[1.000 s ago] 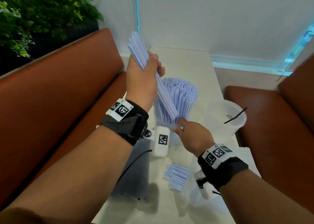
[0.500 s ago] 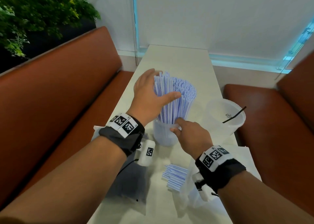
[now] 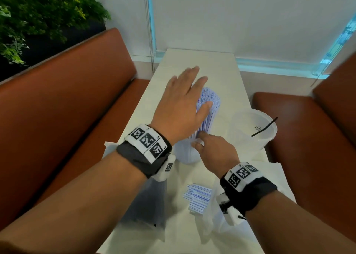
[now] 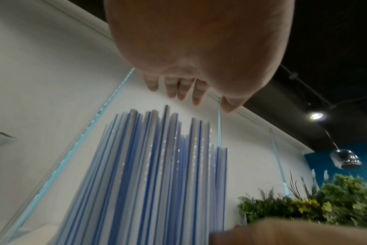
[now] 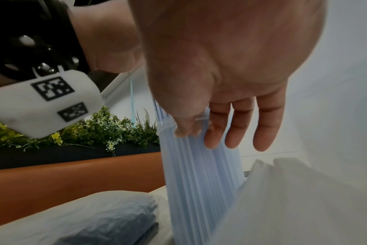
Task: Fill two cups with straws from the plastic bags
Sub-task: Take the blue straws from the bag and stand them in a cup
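A clear cup (image 3: 185, 154) packed with blue-and-white straws (image 3: 212, 107) stands mid-table. My left hand (image 3: 183, 103) is flat with straight fingers just over the straw tops and holds nothing. In the left wrist view its fingers (image 4: 184, 91) are above the straws (image 4: 157, 165); I cannot tell if they touch. My right hand (image 3: 213, 149) grips the cup at the rim. The right wrist view shows its thumb on the near side of the cup (image 5: 199, 182) and its fingers (image 5: 237, 129) on the far side. To the right stands a second clear cup (image 3: 252, 132) with one black straw (image 3: 264, 126) in it.
A small bundle of loose straws (image 3: 198, 197) lies on the white table (image 3: 202, 64) near me. Crumpled plastic bags lie at the front left (image 3: 148, 205) and front right (image 3: 213, 226). Brown benches (image 3: 67, 99) flank the table, with plants behind the left one.
My left hand lowered a raised bundle of straws into the cup, let go, and now lies flat over the tops. My right hand stayed on the cup.
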`<state>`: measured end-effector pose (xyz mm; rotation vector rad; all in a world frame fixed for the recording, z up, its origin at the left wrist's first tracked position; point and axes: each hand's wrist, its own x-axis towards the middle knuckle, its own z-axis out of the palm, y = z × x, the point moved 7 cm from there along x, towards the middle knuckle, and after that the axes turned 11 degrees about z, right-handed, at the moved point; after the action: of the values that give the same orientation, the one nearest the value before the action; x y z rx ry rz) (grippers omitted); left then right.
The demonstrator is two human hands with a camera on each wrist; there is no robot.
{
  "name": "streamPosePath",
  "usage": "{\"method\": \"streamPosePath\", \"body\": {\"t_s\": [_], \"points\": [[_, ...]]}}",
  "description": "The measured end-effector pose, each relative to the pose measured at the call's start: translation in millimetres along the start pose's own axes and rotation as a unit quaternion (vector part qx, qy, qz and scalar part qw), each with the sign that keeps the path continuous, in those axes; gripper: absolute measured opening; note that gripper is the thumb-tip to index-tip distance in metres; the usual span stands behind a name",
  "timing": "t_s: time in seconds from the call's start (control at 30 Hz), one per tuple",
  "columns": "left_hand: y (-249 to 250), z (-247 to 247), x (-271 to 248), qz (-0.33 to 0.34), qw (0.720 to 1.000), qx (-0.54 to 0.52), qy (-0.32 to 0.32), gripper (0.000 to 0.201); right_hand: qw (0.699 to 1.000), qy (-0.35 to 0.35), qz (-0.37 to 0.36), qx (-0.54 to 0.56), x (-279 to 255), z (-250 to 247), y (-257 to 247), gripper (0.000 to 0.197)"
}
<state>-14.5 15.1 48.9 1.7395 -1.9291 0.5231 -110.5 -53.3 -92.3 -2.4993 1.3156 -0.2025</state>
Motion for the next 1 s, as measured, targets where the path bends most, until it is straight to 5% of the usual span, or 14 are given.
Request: {"method": "streamPosePath", "body": {"t_s": [0.1,0.23,0.3,0.4,0.47,0.53,0.63,0.7,0.77,1.0], "points": [[-5.2,28.8,-8.6,-0.026,0.990,0.069,-0.123,0.068,1.000,-0.008,0.008,-0.004,-0.6,-1.7,-0.6,0.024],[-15.3,25.4,-9.4,-0.017,0.988,0.023,-0.153,0.069,1.000,-0.015,-0.016,-0.018,-8.8,-7.0,-4.6,0.027],[-10.9,13.2,-14.2,-0.025,0.992,-0.037,-0.114,0.068,0.999,0.020,-0.031,0.027,-19.8,-19.0,-5.3,0.027],[-5.5,-17.6,-31.6,-0.057,0.992,-0.105,0.026,0.057,0.991,0.110,0.015,0.077,-35.5,-35.2,12.3,0.020],[3.0,-36.8,-46.5,-0.042,0.982,-0.132,0.126,0.036,0.992,0.079,0.100,0.025,-37.6,-27.1,35.4,0.036],[16.2,-35.0,-58.9,-0.034,0.977,-0.160,0.134,0.019,0.981,-0.025,0.179,-0.071,-37.6,-8.4,56.4,0.063],[35.3,18.3,-76.1,-0.052,0.979,-0.166,-0.103,0.021,0.961,-0.134,0.210,-0.119,-42.2,13.8,69.5,0.052],[44.4,66.6,-101.7,-0.046,0.940,-0.143,-0.306,0.026,0.964,-0.156,0.197,-0.088,-43.8,18.6,67.6,0.018],[55.9,102.4,-127.5,-0.025,0.891,-0.147,-0.428,0.035,0.966,-0.163,0.194,-0.045,-43.2,21.2,65.7,0.009],[103.8,160.2,-135.2,0.048,0.877,-0.155,-0.452,0.031,0.974,-0.181,0.134,-0.015,-41.6,12.1,49.0,0.032]]}}
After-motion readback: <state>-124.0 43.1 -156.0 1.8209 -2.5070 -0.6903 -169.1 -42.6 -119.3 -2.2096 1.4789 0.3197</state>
